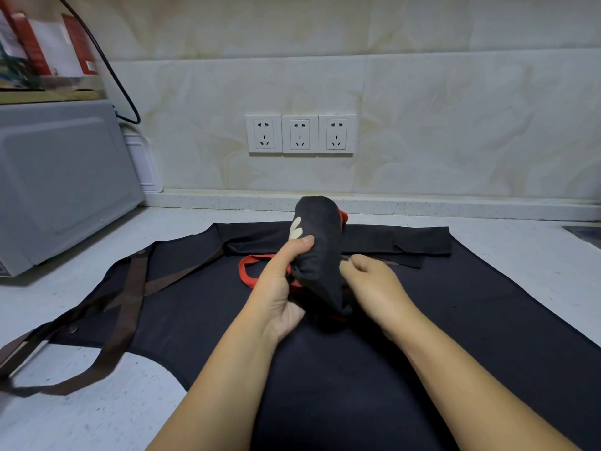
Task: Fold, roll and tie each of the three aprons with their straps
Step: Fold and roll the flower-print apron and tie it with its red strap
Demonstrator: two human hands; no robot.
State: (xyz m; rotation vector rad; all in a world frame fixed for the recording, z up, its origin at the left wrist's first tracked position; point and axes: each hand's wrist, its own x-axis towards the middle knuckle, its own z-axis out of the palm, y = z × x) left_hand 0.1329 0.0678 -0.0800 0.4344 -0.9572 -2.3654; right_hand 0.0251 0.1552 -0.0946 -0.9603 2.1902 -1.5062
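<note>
A rolled black apron [320, 242] with a cream print and red straps is held upright above the counter. My left hand [281, 284] grips its lower left side, thumb on top. On the roll's right side my right hand [369, 281] has curled fingers, seemingly pinching a strap I cannot make out. A loop of red strap [248, 271] trails to the left. Underneath lies a large dark apron [455, 320] spread flat, its brown straps [130, 297] running off to the left. A folded black apron [406, 242] lies across the far edge.
A grey microwave [61, 187] stands at the left on the white counter [81, 418]. Three wall sockets [300, 134] sit on the tiled wall behind. A black cable [107, 63] hangs at the upper left beside red boxes [42, 43] on top.
</note>
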